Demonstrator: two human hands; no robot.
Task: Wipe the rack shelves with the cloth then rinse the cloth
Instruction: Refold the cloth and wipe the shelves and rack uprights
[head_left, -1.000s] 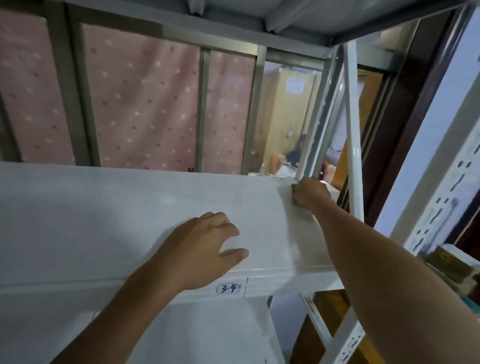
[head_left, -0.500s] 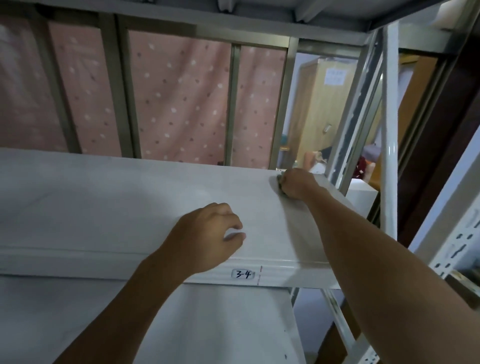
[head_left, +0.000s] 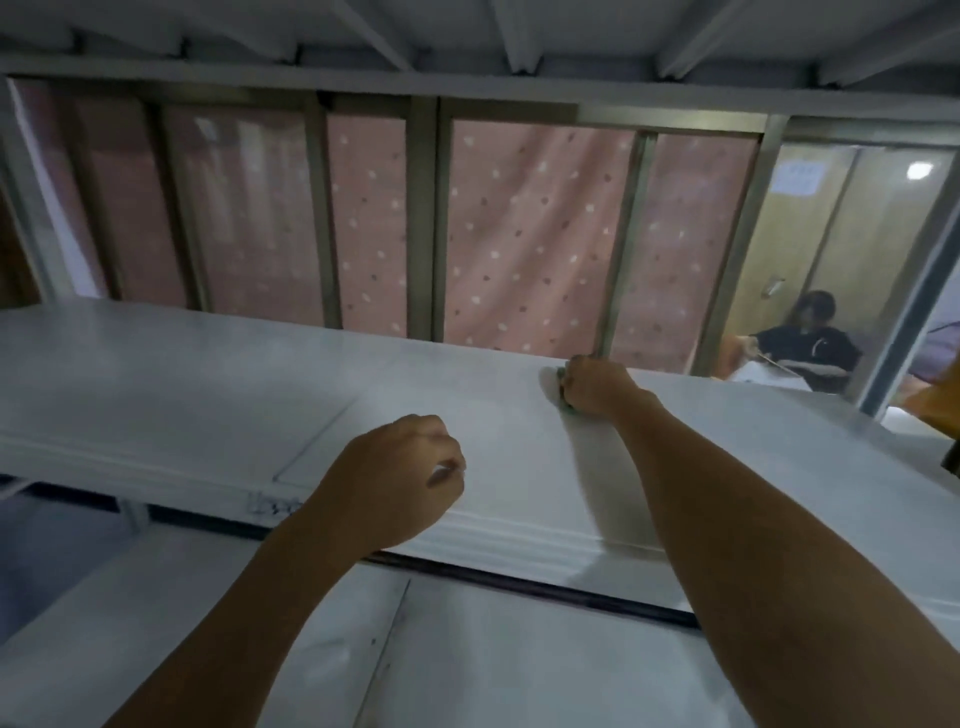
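Since the earlier frames the right hand (head_left: 597, 384) has travelled leftward along the back edge of the upper shelf (head_left: 208, 395), away from the rack's right-hand end. The left hand (head_left: 400, 478) has drawn its fingers in from a spread, flat rest to a loose fist at the shelf's front lip.

**Cloth.** The cloth (head_left: 561, 387) is bunched under the right hand at the rear of the upper shelf; only a greenish sliver shows at the hand's left side. The right fingers are curled shut over it, pressing it to the surface. The left fingers are closed on nothing.

**Handling.** The cloth appears small, soft and light. It should compress and fold freely, so it is best held as a wad under the palm, with the fingers keeping loose corners tucked in.

**Edges and clearance.**
- Rear of the shelf: open, backed by window bars (head_left: 431, 218) and a pink curtain (head_left: 540, 234). A cloth pushed past this edge could drop behind.
- Left of the right hand: a long, bare run of shelf, free for further strokes.
- Above: the ribbed underside of the next shelf limits arm height.
- Below the front lip: a lower shelf (head_left: 519, 654), not yet being wiped.
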